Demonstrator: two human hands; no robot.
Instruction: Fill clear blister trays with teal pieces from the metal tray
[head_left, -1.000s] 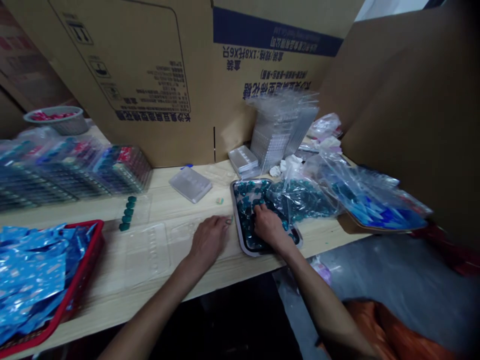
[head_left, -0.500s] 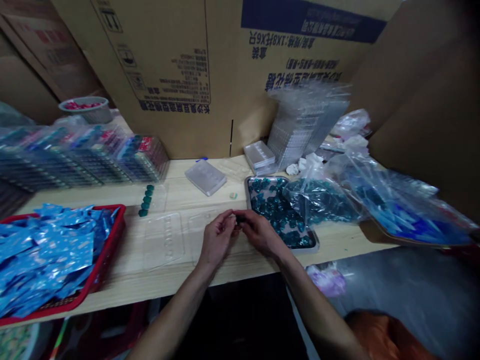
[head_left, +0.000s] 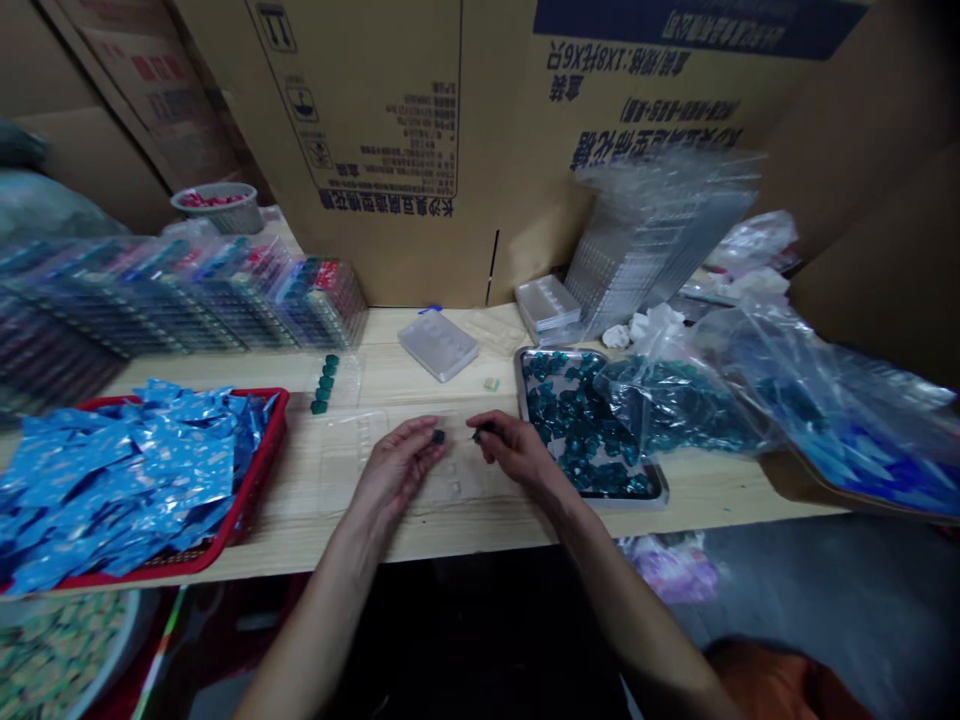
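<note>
My left hand (head_left: 397,465) pinches a small dark green piece (head_left: 438,437) between thumb and fingertips, above the table. Across a short gap, my right hand (head_left: 517,447) has its fingers closed on another small dark piece (head_left: 484,432), partly hidden by them. Under and beside the hands lie clear plastic trays (head_left: 345,455), hard to see against the wood. A row of several dark green pieces (head_left: 325,385) sits in another clear tray to the left. Right of my right hand, a metal tray (head_left: 658,492) holds many loose shiny dark green pieces.
A red basket (head_left: 279,420) of blue packets stands left, before stacked filled plastic boxes (head_left: 322,305). A frosted plastic tray (head_left: 438,345) and a small pale piece (head_left: 491,384) lie ahead. Stacked clear trays (head_left: 630,255) and plastic bags (head_left: 675,400) stand right. A large carton (head_left: 390,260) closes the back.
My hands have come apart from where they met at the fingertips, the left one moving left, and a dark piece now shows in each. The view has shifted slightly.
</note>
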